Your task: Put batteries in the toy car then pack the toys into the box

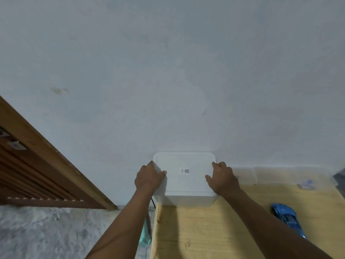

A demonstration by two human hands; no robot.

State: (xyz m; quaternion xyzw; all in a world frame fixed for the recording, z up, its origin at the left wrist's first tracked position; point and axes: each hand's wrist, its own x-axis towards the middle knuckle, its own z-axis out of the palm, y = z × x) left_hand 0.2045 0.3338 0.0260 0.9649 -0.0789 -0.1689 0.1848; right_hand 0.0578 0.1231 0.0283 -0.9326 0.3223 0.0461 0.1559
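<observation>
A white plastic box [188, 200] with its lid [184, 163] on stands at the far left corner of the wooden table [214, 230], against the wall. My left hand [148, 177] grips the lid's left edge, thumb on top. My right hand [223, 179] grips the lid's right edge the same way. A blue toy car [287, 217] lies on the table to the right, partly behind my right forearm.
A clear plastic container [291, 176] with something small and bluish inside sits at the back right by the wall. A black cable [153, 203] and a pale green object [145, 236] hang off the table's left edge. A wooden door [37, 174] stands at left.
</observation>
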